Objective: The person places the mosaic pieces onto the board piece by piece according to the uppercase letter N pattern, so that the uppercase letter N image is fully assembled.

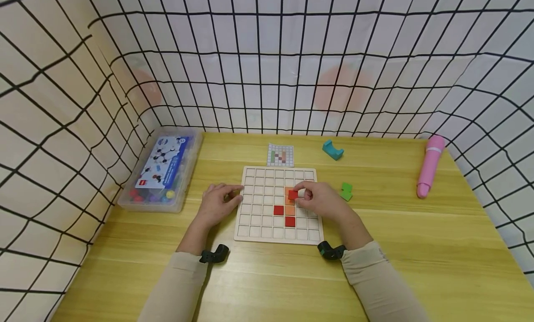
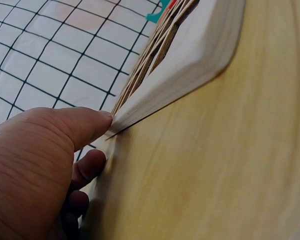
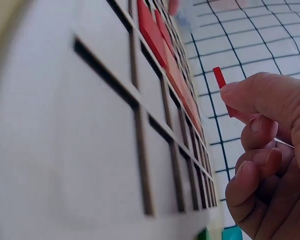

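Note:
A pale wooden grid board lies on the table. My right hand pinches a red square tile between thumb and fingers; the right wrist view shows this red tile held up off the board. Below it, orange tiles sit in one column of the grid, partly covered by the held tile. A red tile lies left of that column and another red tile at its lower end. My left hand touches the board's left edge, and the left wrist view shows the thumb against it.
A small pattern card lies behind the board. To the right are green tiles, a teal curved block and a pink pen-shaped object. A clear plastic box stands left. Black wire mesh surrounds the table's back and sides.

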Available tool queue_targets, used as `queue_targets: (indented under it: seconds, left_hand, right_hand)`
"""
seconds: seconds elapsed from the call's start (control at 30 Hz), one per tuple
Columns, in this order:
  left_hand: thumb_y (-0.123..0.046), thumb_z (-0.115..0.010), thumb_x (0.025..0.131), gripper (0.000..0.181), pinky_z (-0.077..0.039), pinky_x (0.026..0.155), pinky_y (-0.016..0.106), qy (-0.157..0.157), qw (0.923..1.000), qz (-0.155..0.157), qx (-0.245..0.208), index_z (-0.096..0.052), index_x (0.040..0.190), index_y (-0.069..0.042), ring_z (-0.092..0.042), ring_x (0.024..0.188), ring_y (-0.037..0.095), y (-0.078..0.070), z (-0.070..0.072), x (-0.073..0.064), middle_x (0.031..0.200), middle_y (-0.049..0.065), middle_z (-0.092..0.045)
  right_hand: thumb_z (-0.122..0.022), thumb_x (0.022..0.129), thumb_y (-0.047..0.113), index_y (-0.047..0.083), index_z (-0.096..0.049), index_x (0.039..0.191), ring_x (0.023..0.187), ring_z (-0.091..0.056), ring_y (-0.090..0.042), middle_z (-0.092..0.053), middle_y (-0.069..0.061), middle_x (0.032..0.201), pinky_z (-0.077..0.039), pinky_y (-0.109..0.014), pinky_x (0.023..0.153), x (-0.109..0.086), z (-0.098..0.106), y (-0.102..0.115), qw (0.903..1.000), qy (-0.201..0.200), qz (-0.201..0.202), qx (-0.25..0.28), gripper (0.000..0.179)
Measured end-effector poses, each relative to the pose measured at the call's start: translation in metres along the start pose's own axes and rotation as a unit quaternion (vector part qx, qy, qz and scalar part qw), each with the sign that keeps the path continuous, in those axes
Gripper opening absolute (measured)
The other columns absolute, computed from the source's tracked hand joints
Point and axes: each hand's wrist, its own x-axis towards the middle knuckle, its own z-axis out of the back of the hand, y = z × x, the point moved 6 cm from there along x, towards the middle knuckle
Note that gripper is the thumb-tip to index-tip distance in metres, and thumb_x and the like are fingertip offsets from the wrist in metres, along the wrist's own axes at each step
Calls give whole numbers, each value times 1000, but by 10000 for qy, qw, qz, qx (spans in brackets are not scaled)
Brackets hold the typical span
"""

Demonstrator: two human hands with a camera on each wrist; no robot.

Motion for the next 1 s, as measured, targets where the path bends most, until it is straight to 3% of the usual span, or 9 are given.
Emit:
queue_targets:
  seconds: [0.33,0.6,1.0]
  left_hand:
    - [-30,-69,98,33,-31,88,41,-25,10000,11,-4,-72,130,-21,-48,90,22,0,0,-1,96,1,-69]
    - [-30,-70,98,33,-32,88,43,-33,10000,23,-15,-72,130,-21,-48,91,22,0,-1,-1,95,0,-68]
    - [-31,-70,98,33,-32,89,43,-36,10000,35,29,-72,129,-23,-48,91,22,1,-1,1,96,0,-69]
  right_hand:
    - [-72,94,24,18,-70,117,63,-45,-11,-49,5,69,-34,-24,58,4,-26,18,9988,118,451,-179,24]
    - [-71,94,23,15,-70,119,62,-46,-11,-50,4,70,-38,-28,64,7,-37,30,9974,186,588,-365,26]
    - [-73,94,29,20,-70,119,57,-49,-13,-55,3,72,-37,-27,55,17,-44,38,9975,297,422,-473,26]
